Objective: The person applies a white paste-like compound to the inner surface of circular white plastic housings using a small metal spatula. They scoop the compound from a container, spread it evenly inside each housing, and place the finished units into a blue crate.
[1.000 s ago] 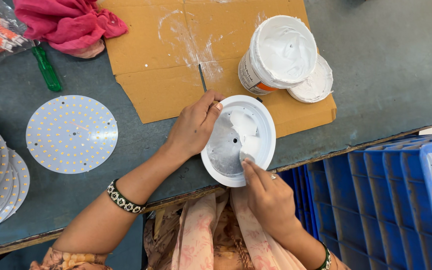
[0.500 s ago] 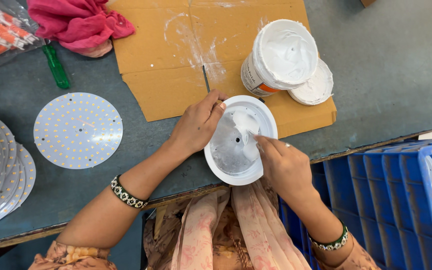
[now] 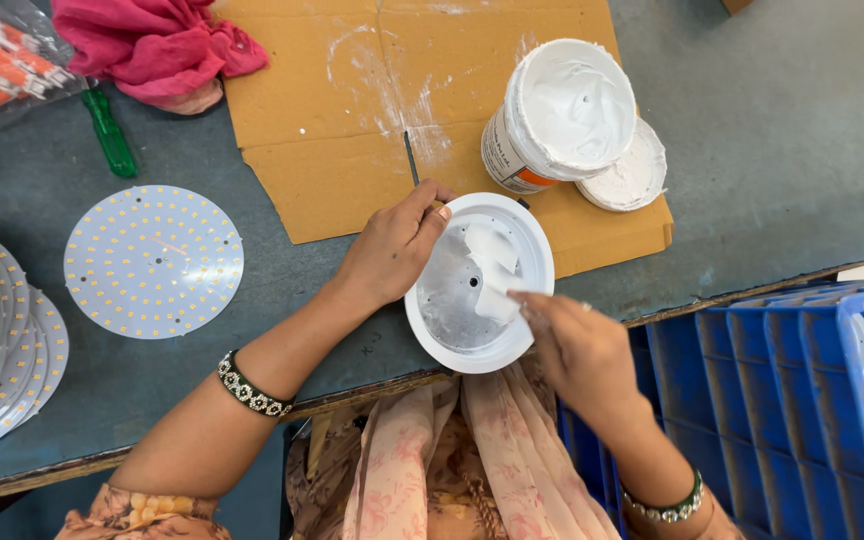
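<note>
**One white smear, now spread across the dish**

One fingertip of the right hand [image 3: 577, 350] presses into the paste [image 3: 492, 270] inside the housing [image 3: 479, 283], fingers close together, nothing clamped. A second ago that finger worked low in the dish; since then it has come across to the right, and the paste reaches up through the centre. The coating looks part done: grey metal still shows on the left half.

The left hand [image 3: 392, 250] grips the housing's upper-left rim, fingers curled over it. The housing lies at the table's near edge, partly on the cardboard [image 3: 332, 150].

The housing is a shallow round dish, smooth white rim, dull metal floor. The paste is thick and matte. The tub [image 3: 564, 110] beside its lid [image 3: 632, 175] brims with the same. A flat dotted LED disc [image 3: 154, 260] lies left.
</note>
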Action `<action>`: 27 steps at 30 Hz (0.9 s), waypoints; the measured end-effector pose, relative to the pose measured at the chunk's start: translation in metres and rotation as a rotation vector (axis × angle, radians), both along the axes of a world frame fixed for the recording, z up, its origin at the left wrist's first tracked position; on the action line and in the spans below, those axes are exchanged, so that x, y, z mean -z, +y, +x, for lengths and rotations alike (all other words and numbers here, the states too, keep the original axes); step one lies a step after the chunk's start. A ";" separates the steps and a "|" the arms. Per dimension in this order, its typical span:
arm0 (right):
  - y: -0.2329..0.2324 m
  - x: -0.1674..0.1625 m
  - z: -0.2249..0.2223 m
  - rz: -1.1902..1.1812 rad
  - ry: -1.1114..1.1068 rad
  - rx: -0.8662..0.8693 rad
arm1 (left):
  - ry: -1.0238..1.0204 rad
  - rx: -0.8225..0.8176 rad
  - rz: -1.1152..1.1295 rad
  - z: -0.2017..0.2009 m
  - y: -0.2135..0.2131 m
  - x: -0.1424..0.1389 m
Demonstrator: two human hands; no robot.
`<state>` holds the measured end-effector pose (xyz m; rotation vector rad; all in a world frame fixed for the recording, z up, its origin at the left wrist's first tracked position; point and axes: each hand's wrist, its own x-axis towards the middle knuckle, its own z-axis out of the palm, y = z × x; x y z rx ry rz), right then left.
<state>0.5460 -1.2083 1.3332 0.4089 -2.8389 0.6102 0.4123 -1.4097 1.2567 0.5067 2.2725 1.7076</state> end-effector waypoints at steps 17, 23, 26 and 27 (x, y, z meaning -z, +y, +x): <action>-0.089 0.015 -0.040 0.210 0.135 -0.048 | 0.024 -0.035 0.093 -0.001 -0.025 0.014; -0.083 0.027 -0.022 0.271 0.264 -0.297 | 0.035 -0.019 0.082 -0.002 -0.026 0.022; -0.069 0.028 -0.016 0.266 0.241 -0.385 | 0.016 -0.011 0.056 -0.002 -0.024 0.023; -0.066 0.028 -0.013 0.285 0.232 -0.389 | 0.012 -0.010 0.055 -0.002 -0.024 0.024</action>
